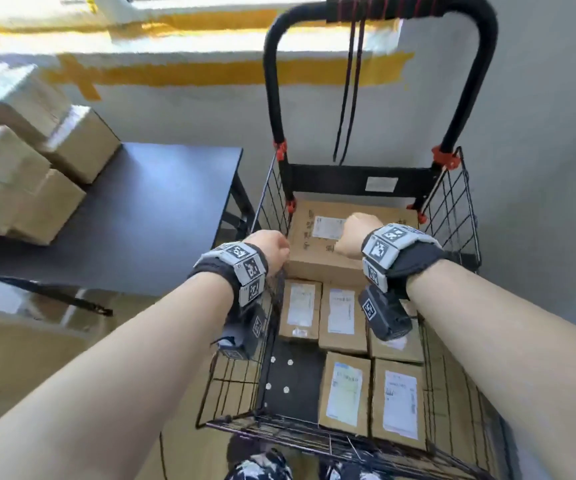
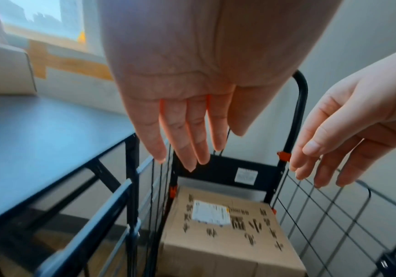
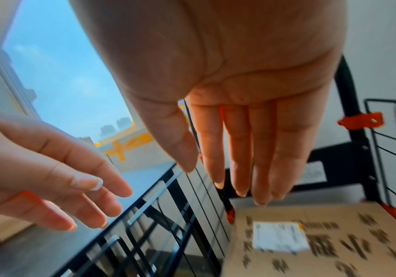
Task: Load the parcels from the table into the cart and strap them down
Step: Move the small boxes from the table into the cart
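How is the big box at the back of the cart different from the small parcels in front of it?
The big box is one wide carton with dark printed characters on its lid; the small parcels are several narrow ones with plain lids. The big box stands taller, while the small parcels lie lower on the cart floor. Its white label covers little of the lid; theirs cover most. All are brown cardboard with white labels.

My head view looks down into the cart [image 1: 452, 216]; both close wrist views face forward, sharing its big box [image 2: 228, 224].

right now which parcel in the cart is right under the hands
The big parcel at the handle end, lying atop the smaller ones; both open hands hover above it.
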A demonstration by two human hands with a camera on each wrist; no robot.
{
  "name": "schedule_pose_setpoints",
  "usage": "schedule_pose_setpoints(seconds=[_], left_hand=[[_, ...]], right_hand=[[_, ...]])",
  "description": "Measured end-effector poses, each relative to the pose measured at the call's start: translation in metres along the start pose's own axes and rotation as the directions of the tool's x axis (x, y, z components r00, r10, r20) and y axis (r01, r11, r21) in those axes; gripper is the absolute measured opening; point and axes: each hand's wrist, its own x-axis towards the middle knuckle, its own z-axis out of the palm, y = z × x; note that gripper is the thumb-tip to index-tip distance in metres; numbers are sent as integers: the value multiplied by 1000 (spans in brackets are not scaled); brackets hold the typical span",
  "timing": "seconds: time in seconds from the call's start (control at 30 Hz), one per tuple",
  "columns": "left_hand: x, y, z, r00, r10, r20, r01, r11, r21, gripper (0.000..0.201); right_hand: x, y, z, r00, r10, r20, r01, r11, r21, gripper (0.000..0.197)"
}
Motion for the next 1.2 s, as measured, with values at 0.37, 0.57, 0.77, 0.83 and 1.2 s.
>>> schedule_pose_setpoints(seconds=[0.37, 0.57, 0.77, 0.83, 1.2], left_hand=[[-98, -137, -117, 967, -30, -252, 33, 999, 8, 34], [-161, -258, -168, 947, -42, -318, 59, 997, 44, 33], [-191, -335, -205, 898, -104, -427, 91, 995, -51, 32], [-187, -357, -211, 875, -142, -464, 118, 990, -79, 32], [-106, -457, -248, 813, -435, -387, 437, 895, -90, 54]], right_hand=[[-74, -189, -58, 978, -126, -165, 128, 992, -2, 36], [-102, -323, -45, 970, -186, -154, 199, 978, 71, 30], [-114, -417, -40, 963, -237, -129, 250, 964, 94, 34], [-108, -439, -40, 956, -258, -136, 274, 955, 115, 33], [10, -530, -37, 944, -325, -58, 325, 884, 335, 26]])
